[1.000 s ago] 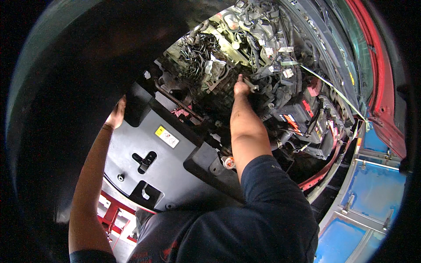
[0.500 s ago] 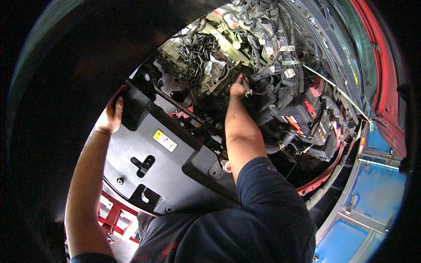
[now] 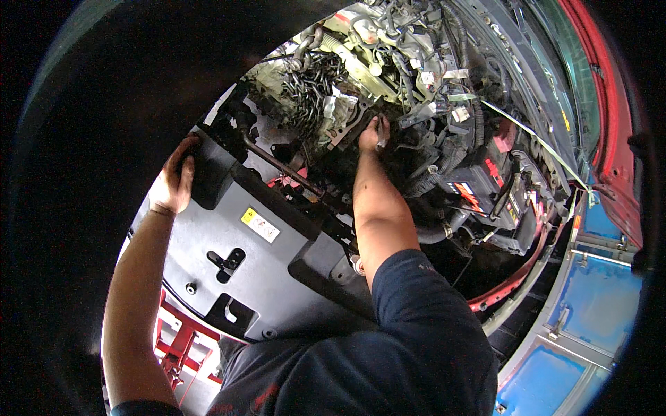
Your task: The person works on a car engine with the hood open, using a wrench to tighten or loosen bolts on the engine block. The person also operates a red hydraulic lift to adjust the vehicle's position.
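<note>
Blue rectangular panels in metal frames (image 3: 593, 298) stand well to the right of the big grey moulded plastic cover (image 3: 277, 277), and red metal framework (image 3: 184, 340) is seen below its near edge. This cover lies at the front of an opened engine bay, close before the person, and bears a small white and yellow label (image 3: 260, 224).

At the cover's far left corner rests the person's bare left hand (image 3: 175, 184). Its fingers lie along the dark edge with the thumb apart, but the fingertips are in shadow, so I cannot tell if they grip.

Well beyond the cover, deep among the engine parts, is the bare right hand (image 3: 374, 135). Its fingers look bent; a small pale thing (image 3: 381, 143) shows beside them, and I cannot tell whether it is grasped. A flat metal piece with round holes (image 3: 347, 127) is just to the left of this hand.

Beyond the cover's far edge are also a long brownish metal pipe (image 3: 281, 164) and a heap of dark metal links (image 3: 316, 87). To the cover's right sits a black box-shaped battery (image 3: 479, 179).
</note>
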Available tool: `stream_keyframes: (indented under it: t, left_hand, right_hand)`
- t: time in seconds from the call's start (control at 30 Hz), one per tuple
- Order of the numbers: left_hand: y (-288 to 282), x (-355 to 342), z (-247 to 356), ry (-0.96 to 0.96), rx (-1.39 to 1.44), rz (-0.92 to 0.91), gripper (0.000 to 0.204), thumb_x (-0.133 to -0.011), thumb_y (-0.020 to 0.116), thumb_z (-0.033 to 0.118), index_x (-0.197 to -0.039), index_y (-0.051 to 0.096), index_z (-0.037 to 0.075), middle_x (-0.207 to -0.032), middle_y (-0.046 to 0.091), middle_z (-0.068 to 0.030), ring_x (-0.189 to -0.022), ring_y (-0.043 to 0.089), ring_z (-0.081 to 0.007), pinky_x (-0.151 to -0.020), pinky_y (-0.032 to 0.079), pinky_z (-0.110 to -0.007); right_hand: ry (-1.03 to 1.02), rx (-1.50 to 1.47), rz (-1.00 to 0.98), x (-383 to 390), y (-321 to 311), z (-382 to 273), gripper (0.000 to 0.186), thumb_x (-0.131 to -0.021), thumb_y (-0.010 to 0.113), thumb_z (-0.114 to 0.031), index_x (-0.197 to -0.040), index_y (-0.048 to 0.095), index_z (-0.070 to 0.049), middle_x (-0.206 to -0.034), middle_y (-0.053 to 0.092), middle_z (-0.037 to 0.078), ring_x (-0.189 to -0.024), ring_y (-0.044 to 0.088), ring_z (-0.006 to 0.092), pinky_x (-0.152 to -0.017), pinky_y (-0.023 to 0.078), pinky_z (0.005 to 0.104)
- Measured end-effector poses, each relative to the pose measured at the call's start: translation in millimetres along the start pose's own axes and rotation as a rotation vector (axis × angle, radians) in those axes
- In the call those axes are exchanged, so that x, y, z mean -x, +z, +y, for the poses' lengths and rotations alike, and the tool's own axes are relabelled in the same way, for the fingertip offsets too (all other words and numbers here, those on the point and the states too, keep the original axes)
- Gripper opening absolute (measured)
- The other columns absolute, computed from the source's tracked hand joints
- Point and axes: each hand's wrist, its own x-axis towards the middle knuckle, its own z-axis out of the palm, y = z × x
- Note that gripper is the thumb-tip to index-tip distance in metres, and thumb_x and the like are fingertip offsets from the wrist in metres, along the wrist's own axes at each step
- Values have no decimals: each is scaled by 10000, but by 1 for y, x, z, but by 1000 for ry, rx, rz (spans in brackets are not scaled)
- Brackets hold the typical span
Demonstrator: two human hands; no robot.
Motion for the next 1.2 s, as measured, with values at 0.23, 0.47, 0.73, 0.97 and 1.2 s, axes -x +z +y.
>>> stream_keyframes:
  t: [0.23,0.47,0.73,0.97,1.2]
  left_hand:
    - [1,0,-9,11,12,-7,336,-891,483,162,-1152,587,-21,-1182,592,-224,-1108,562,-384,-973,427,-401]
    - [4,-7,-7,102,-139,-43,353,-954,444,184,-1274,511,50,-1268,562,-161,-1194,537,-289,-1015,398,-342]
    - [6,-7,-2,5,28,-21,340,-877,472,135,-1151,583,-32,-1178,594,-224,-1108,564,-381,-972,427,-402]
    - [-4,4,-1,7,-155,-88,366,-950,431,209,-1279,507,68,-1266,567,-149,-1185,547,-283,-1012,401,-335]
    - [-4,3,3,12,-11,-6,360,-895,475,197,-1172,573,-12,-1196,584,-221,-1124,548,-386,-984,414,-410]
  right_hand:
    - [-209,-18,163,11,8,13,265,-906,632,-209,-1033,627,23,-989,652,176,-832,624,281,-757,517,373]
    - [632,486,-286,-107,15,-11,278,-899,568,-195,-1096,550,1,-865,646,148,-784,633,270,-613,548,344]
    - [929,403,-529,-142,7,-30,184,-917,468,-207,-932,564,-51,-740,645,110,-512,596,186,-377,361,257]
    - [608,282,-327,-78,-25,-55,337,-887,651,-260,-958,612,67,-843,637,133,-569,637,209,-476,494,332]
    - [563,272,-223,-30,-29,-24,589,-914,533,-510,-1236,560,-17,-1184,608,175,-1057,574,312,-890,436,436]
